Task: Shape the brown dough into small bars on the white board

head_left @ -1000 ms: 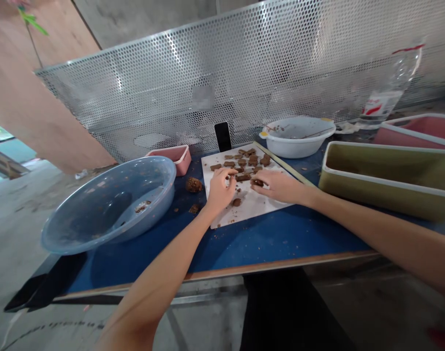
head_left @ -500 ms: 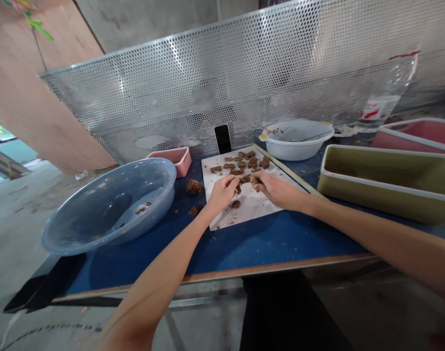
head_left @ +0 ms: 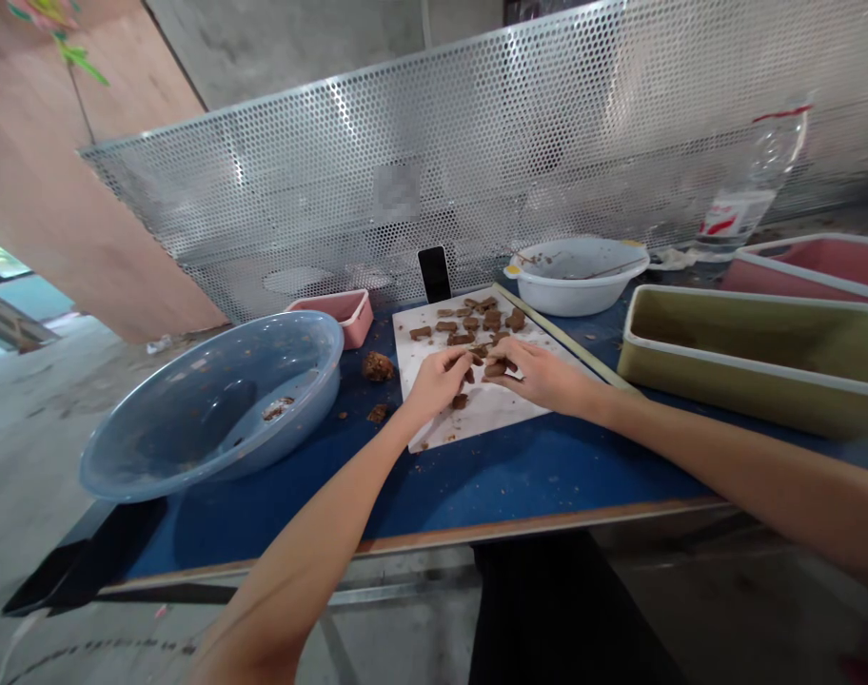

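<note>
A white cutting board [head_left: 498,404] lies on the blue table [head_left: 477,476] with several small brown pieces [head_left: 469,323] scattered over its far half. My left hand [head_left: 438,381] rests on the board with its fingers curled, pinching a brown piece. My right hand [head_left: 538,371] is beside it, fingers closed on another brown piece [head_left: 496,367]. The two hands nearly touch at the middle of the board. One loose brown bit [head_left: 460,401] lies just below my left hand.
A big blue plastic basin [head_left: 212,400] sits at the left, a pink box [head_left: 338,309] and a brown lump [head_left: 378,365] beside it. A phone [head_left: 435,273] leans on the perforated metal screen. A white bowl [head_left: 577,276], an olive tray [head_left: 748,352] and a pink tray [head_left: 812,262] stand right.
Both hands drew together from slightly apart and now pinch brown pieces at the board's middle. The view shifted a little; nothing else moved.
</note>
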`<state>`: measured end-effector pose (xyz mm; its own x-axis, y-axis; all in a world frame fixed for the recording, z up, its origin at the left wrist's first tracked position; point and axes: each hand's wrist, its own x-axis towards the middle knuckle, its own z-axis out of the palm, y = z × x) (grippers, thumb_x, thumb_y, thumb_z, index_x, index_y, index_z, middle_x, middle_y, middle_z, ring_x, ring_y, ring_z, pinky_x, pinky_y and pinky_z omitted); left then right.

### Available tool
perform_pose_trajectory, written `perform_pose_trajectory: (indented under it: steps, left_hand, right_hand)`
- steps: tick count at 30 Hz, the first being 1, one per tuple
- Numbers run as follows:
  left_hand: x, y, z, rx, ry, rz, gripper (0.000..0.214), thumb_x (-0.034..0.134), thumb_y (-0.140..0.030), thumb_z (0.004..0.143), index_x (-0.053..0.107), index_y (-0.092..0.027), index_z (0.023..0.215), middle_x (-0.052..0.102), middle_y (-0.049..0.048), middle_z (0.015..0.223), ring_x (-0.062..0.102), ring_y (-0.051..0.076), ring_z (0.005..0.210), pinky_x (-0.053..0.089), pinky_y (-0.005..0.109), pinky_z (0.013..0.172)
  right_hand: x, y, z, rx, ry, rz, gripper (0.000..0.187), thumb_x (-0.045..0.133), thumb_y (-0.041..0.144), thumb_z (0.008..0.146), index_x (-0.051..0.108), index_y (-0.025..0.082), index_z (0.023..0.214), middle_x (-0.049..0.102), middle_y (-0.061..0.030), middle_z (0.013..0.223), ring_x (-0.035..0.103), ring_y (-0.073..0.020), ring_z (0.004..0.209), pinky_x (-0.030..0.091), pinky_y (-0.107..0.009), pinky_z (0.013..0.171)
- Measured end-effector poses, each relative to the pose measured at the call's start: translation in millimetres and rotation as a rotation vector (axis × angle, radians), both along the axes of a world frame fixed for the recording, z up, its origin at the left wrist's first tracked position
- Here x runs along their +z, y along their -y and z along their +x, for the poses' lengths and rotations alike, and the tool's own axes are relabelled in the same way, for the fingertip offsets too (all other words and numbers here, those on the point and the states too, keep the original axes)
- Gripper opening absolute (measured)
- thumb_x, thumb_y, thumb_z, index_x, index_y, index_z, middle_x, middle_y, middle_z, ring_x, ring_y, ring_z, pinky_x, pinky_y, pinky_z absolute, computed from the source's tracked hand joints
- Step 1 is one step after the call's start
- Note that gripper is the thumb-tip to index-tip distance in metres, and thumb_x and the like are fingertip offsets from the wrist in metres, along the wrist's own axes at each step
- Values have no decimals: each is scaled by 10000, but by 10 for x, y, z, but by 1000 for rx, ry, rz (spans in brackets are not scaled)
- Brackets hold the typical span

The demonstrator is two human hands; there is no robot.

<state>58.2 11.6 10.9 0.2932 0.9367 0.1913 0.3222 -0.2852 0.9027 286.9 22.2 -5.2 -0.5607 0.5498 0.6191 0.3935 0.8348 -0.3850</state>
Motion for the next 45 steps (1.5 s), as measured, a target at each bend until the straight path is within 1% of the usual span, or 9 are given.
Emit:
perform_pose_trajectory:
  steps: [6,12,16,19,23,29,33,38,45]
  left_hand:
    - [-1,-8,13,23,62,1,272,561,-369,1015,655,-189,834,662,14,707,515,89,496,373,233,497]
    - [30,-80,-75,304,267,34,226,532,-306,981,711,-198,1070,618,-19,674,478,98,492,332,237,482]
    - [41,-111,-123,372,337,26,189,534,-244,956,696,-193,1040,611,-19,671,465,95,486,319,238,485]
    - [27,-127,-129,352,323,21,175,548,-238,952,698,-195,1029,611,-24,670,471,94,479,317,237,483]
    - [4,-118,-126,208,148,20,268,583,-385,999,681,-191,843,597,-13,621,448,93,455,324,253,484]
    - [23,-13,-71,-100,-128,-34,615,645,-717,978,585,-197,655,552,-1,560,496,105,474,334,252,487]
    - [25,13,-59,-105,-120,-58,641,712,-763,914,530,-209,648,502,-24,560,510,109,470,362,247,479]
    - [23,3,-73,-144,-137,-64,529,753,-715,898,747,-190,835,541,-26,582,509,117,488,363,249,488]
    - [52,-44,-88,5,-148,190,373,669,-493,978,745,-174,801,702,28,746,594,149,696,416,265,657]
  right_hand:
    - [59,-2,2,-97,-7,-42,249,560,462,1108,647,241,1036,753,-89,1025,711,-251,935,580,-391,865]
    - [137,3,108,-219,-20,-91,519,343,556,1161,622,240,860,695,-50,772,686,-232,757,522,-373,763]
    - [128,-41,126,-280,-123,-48,369,549,557,1096,693,228,1007,770,-79,918,720,-252,852,559,-377,802]
    - [88,-72,100,-243,-136,-60,287,637,494,1058,736,229,1109,813,-98,1069,759,-280,982,600,-405,893]
    - [39,-77,65,-129,-45,-97,328,556,438,1107,769,232,1248,834,-94,1166,786,-274,1050,614,-409,942]
    - [-17,-96,67,-78,165,8,372,618,535,1089,814,220,1094,834,-100,999,777,-282,931,590,-398,851]
    - [-23,-98,81,-50,206,53,368,602,524,1105,814,223,1119,829,-97,987,775,-278,930,579,-386,843]
    - [37,-39,56,-47,227,49,373,584,499,1116,790,228,1270,842,-106,1122,781,-291,1012,580,-400,898]
    - [66,-41,89,-141,268,-69,555,512,600,1123,668,214,1491,820,-95,1054,762,-278,937,558,-390,829]
